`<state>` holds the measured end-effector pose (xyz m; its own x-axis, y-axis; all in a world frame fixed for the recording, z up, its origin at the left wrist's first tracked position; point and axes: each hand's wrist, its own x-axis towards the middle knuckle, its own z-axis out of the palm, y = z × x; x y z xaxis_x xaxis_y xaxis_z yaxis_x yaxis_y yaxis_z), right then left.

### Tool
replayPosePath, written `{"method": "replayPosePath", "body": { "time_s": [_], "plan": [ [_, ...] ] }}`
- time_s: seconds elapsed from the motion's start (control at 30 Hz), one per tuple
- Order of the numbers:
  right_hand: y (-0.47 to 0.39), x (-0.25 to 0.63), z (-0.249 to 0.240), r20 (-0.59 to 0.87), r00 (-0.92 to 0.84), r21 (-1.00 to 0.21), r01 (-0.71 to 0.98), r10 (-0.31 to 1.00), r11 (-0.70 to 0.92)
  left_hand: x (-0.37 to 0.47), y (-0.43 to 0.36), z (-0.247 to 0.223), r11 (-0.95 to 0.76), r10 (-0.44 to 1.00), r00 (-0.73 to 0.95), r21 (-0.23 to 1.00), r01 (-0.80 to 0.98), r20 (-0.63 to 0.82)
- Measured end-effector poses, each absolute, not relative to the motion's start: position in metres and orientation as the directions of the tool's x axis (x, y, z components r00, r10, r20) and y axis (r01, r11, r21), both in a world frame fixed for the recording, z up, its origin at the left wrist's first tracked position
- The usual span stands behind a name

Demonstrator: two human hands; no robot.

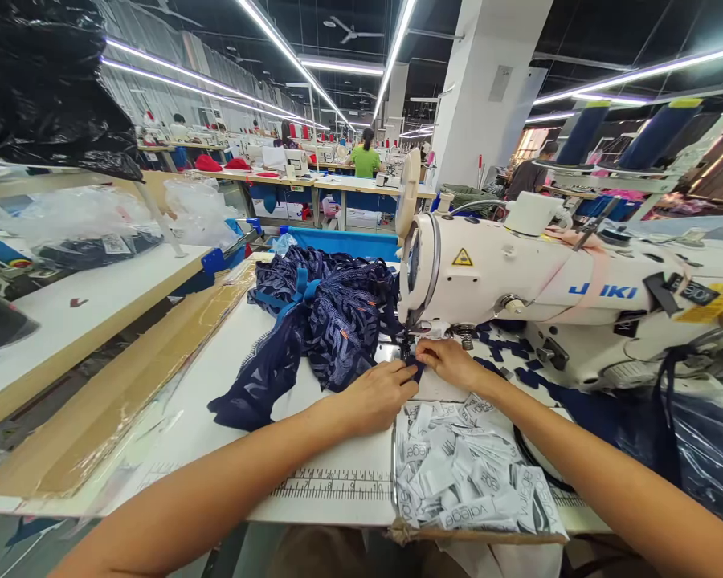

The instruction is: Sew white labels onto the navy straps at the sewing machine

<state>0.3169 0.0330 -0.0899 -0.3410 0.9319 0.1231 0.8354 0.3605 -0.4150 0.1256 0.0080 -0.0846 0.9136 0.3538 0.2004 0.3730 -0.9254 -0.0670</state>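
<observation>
At the needle of a white sewing machine [475,265], both of my hands are on a piece of navy fabric [414,368]. My left hand [382,393] lies left of the presser foot, fingers bent down onto the fabric. From the right, my right hand [449,360] pinches its edge close to the foot. The fingertips partly hide the fabric. A large bundle of navy lace [343,321], tied with a blue strip [303,291], rests left of the needle. Below my hands, a box of white printed labels [470,470] sits at the table's front edge.
Small navy pieces [506,347] lie scattered behind my right hand. More navy fabric [614,417] and a plastic bag [711,441] are at right. A printed ruler [331,486] runs along the front edge. Cardboard [138,385] fills the gap beside the left table [96,321].
</observation>
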Motion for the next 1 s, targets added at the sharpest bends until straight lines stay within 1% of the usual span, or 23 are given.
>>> {"method": "replayPosePath", "body": {
  "time_s": [0.1,0.17,0.27,0.37,0.43,0.47,0.5,0.57,0.63,0.67,0.73,0.87,1.0],
  "plan": [
    [0.036,0.322,-0.094,0.091,-0.334,-0.477,0.812,0.938,0.335,0.129,0.010,-0.083,-0.920,0.371,0.910,-0.059,0.387,0.183],
    [0.036,0.323,-0.095,0.071,-0.324,-0.496,0.809,0.943,0.315,0.130,0.011,-0.083,-0.917,0.385,0.907,-0.041,0.397,0.171],
    [0.035,0.322,-0.094,0.080,-0.312,-0.491,0.814,0.947,0.310,0.131,0.013,-0.083,-0.915,0.397,0.903,-0.005,0.403,0.165],
    [0.032,0.319,-0.093,0.123,-0.324,-0.460,0.819,0.938,0.343,0.130,0.014,-0.082,-0.913,0.406,0.897,0.024,0.408,0.175],
    [0.028,0.319,-0.094,0.183,-0.360,-0.403,0.821,0.915,0.404,0.129,0.015,-0.082,-0.915,0.403,0.895,0.042,0.402,0.194],
    [0.025,0.320,-0.095,0.223,-0.399,-0.354,0.817,0.890,0.455,0.128,0.016,-0.082,-0.918,0.394,0.896,0.053,0.392,0.206],
    [0.021,0.320,-0.095,0.262,-0.450,-0.286,0.809,0.854,0.514,0.127,0.016,-0.082,-0.924,0.382,0.898,0.066,0.377,0.218],
    [0.014,0.322,-0.096,0.306,-0.569,-0.100,0.778,0.763,0.620,0.125,0.017,-0.084,-0.934,0.356,0.904,0.089,0.345,0.237],
    [0.009,0.324,-0.096,0.305,-0.659,0.076,0.736,0.687,0.673,0.123,0.018,-0.085,-0.940,0.342,0.905,0.104,0.326,0.255],
    [0.008,0.325,-0.095,0.300,-0.687,0.131,0.717,0.661,0.685,0.123,0.018,-0.086,-0.941,0.340,0.903,0.106,0.323,0.263],
    [0.008,0.327,-0.095,0.301,-0.719,0.173,0.687,0.626,0.706,0.123,0.017,-0.087,-0.938,0.347,0.897,0.101,0.332,0.275],
    [0.016,0.333,-0.094,0.314,-0.748,0.186,0.652,0.584,0.735,0.127,0.013,-0.084,-0.923,0.383,0.893,0.060,0.380,0.237],
    [0.020,0.336,-0.092,0.290,-0.746,0.186,0.658,0.599,0.730,0.133,0.011,-0.082,-0.909,0.413,0.889,0.028,0.416,0.199]
  ]
}}
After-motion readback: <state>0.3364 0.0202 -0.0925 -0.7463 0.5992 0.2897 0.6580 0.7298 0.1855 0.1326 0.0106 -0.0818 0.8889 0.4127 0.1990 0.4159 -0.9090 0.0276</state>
